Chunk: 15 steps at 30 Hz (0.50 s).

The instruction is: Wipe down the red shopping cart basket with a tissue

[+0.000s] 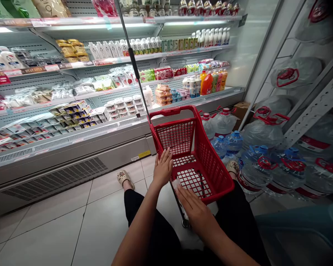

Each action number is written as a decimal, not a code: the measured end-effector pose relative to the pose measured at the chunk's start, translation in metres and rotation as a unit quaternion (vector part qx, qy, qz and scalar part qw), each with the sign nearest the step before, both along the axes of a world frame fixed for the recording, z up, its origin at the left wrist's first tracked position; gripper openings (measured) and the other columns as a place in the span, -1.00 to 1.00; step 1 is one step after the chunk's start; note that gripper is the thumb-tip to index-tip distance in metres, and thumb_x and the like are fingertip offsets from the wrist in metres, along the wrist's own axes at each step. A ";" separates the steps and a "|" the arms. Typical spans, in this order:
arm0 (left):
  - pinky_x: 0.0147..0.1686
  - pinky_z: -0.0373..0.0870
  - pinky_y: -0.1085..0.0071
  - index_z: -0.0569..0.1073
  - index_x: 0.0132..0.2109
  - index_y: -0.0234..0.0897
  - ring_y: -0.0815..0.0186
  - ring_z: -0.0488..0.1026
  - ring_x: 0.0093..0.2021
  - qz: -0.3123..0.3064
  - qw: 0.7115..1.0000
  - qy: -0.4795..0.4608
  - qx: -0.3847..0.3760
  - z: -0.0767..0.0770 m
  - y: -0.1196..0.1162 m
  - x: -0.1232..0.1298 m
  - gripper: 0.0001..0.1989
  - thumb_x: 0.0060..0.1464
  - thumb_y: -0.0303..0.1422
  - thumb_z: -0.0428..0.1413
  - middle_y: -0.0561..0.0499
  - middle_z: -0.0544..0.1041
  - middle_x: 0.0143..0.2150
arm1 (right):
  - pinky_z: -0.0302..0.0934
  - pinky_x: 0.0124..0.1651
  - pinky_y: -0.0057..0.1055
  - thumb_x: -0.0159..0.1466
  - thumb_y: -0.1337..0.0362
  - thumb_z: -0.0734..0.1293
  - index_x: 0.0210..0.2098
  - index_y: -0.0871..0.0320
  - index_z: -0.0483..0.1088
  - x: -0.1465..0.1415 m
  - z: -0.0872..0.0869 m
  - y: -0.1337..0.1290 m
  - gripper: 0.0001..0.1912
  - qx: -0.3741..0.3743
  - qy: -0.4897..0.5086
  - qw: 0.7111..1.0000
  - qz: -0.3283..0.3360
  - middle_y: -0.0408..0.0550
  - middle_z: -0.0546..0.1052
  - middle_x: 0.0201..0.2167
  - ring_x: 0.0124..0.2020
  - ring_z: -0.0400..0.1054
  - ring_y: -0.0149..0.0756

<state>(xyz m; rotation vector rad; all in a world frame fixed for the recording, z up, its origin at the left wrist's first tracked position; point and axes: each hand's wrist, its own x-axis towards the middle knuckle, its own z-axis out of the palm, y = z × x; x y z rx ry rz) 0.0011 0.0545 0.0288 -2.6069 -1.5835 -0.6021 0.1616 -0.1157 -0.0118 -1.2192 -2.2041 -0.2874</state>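
Between my legs stands a small red plastic shopping cart (216,177) with grid walls and a grid floor. My left hand (163,168) lies against its near left side, fingers stretched out and nothing visible in them. Lower down, my right hand (194,207) is at the near edge of the basket, its fingers extended close together over a crumpled white tissue (176,183). The tissue pokes out past the fingertips; most of it is hidden under the hand. A dark strap-like item (201,183) shows at the basket floor.
A refrigerated display (122,147) with dairy cups, bottles and packs runs along the front. Large water bottles (255,170) with red handles crowd the right side. A blue-grey stool (302,221) stands at lower right. A thin dark pole (134,62) rises at the cart's left.
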 end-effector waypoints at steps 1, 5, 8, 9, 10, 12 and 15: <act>0.52 -0.15 -0.02 0.10 0.52 -0.06 0.26 -0.07 0.56 0.005 1.000 0.001 0.002 0.000 0.001 0.000 -0.46 0.50 -0.24 -0.30 0.07 0.03 0.57 | 0.30 0.37 -0.21 0.26 0.66 0.04 0.54 0.20 -0.20 0.007 -0.004 -0.010 -0.11 0.002 -0.007 1.000 0.007 0.05 0.24 0.44 0.44 0.16 -0.26; 0.51 -0.09 0.00 0.27 0.44 -0.14 0.20 -0.09 0.56 0.009 1.000 -0.008 -0.007 -0.008 -0.012 0.010 -0.49 0.49 -0.23 -0.26 -0.01 0.04 0.57 | 0.26 0.40 -0.21 0.28 0.64 0.02 0.53 0.16 -0.11 0.028 -0.010 -0.030 -0.15 -0.013 -0.031 0.999 0.008 -0.02 0.25 0.44 0.44 0.16 -0.29; 0.49 0.01 0.04 0.28 0.44 -0.15 0.19 -0.17 0.58 -0.008 0.999 -0.030 -0.016 -0.015 -0.028 0.019 -0.50 0.50 -0.22 -0.24 -0.01 -0.08 0.59 | 0.27 0.39 -0.18 0.26 0.65 0.02 0.53 0.17 -0.12 0.022 -0.007 -0.014 -0.13 -0.006 -0.025 1.000 -0.006 0.00 0.25 0.44 0.43 0.17 -0.26; 0.49 0.02 0.04 0.24 0.45 -0.13 0.21 -0.18 0.58 -0.016 0.999 -0.034 -0.020 -0.016 -0.031 0.021 -0.49 0.50 -0.22 -0.25 0.00 -0.09 0.60 | 0.28 0.38 -0.17 0.25 0.66 0.02 0.53 0.18 -0.14 0.017 -0.006 -0.006 -0.12 0.003 -0.018 1.000 -0.009 0.01 0.25 0.44 0.44 0.16 -0.24; 0.49 0.02 0.03 0.19 0.48 -0.09 0.22 -0.17 0.58 -0.024 0.999 -0.033 -0.027 -0.016 -0.033 0.021 -0.49 0.51 -0.22 -0.27 0.02 -0.09 0.59 | 0.29 0.37 -0.17 0.24 0.66 0.02 0.54 0.19 -0.15 0.012 -0.004 0.001 -0.11 0.012 -0.011 1.000 -0.013 0.03 0.25 0.44 0.44 0.16 -0.23; 0.50 -0.04 0.01 0.11 0.51 -0.06 0.25 -0.15 0.57 -0.040 0.998 -0.022 -0.040 -0.013 -0.031 0.020 -0.48 0.51 -0.22 -0.29 0.05 -0.07 0.59 | 0.29 0.37 -0.17 0.24 0.66 0.02 0.54 0.20 -0.18 0.006 -0.004 0.009 -0.11 0.019 0.000 1.000 -0.018 0.05 0.24 0.44 0.45 0.14 -0.23; 0.51 -0.10 -0.01 0.08 0.52 -0.07 0.26 -0.16 0.57 -0.045 0.998 -0.006 -0.050 -0.007 -0.025 0.016 -0.47 0.50 -0.22 -0.27 0.06 -0.08 0.59 | 0.26 0.39 -0.21 0.26 0.66 0.02 0.54 0.17 -0.15 0.015 -0.008 0.003 -0.12 0.011 -0.007 1.000 -0.005 0.01 0.25 0.44 0.45 0.14 -0.28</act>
